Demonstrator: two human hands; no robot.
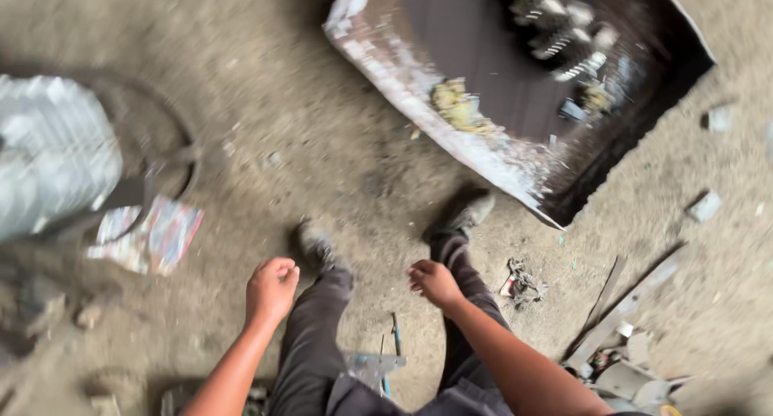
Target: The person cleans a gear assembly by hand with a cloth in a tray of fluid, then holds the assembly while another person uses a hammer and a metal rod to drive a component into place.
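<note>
I look straight down at my legs in dark trousers and dark shoes on a dirt floor. My left hand (pixel 270 289) hangs over my left knee with its fingers curled in and nothing in it. My right hand (pixel 435 284) hovers over my right thigh, fingers also curled, holding nothing. Just ahead of my right shoe lies a large dark metal tray (pixel 451 138) with a pale worn rim. Several metal gear-like parts (pixel 564 37) and a clump of yellowish debris (pixel 457 106) lie inside it. The view is blurred by motion.
A grey woven sack (pixel 48 150) and a thin tyre or ring (pixel 157 134) lie at the left, with a crumpled colourful wrapper (pixel 153 235) beside them. Scrap metal strips and pieces (pixel 620 335) lie at the lower right. A small rag (pixel 523 283) lies near my right leg.
</note>
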